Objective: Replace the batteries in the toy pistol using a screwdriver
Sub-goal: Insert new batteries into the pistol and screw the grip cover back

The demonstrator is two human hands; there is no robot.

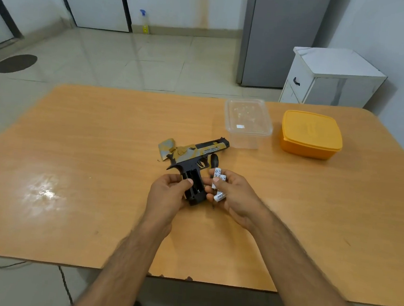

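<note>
We see the bench (72, 166) in front of us, with the toy pistol (195, 156) lying near its middle. Our left hand (168, 193) holds the pistol's grip, close to us. Our right hand (231, 194) is just to the right of the grip and holds the batteries (218, 183). A piece of the pistol, the cover (166, 147), lies touching its left end. Behind the pistol, to the right, stands an open box (247, 122). A closed box (311, 134) sits to the right of that one.
</note>
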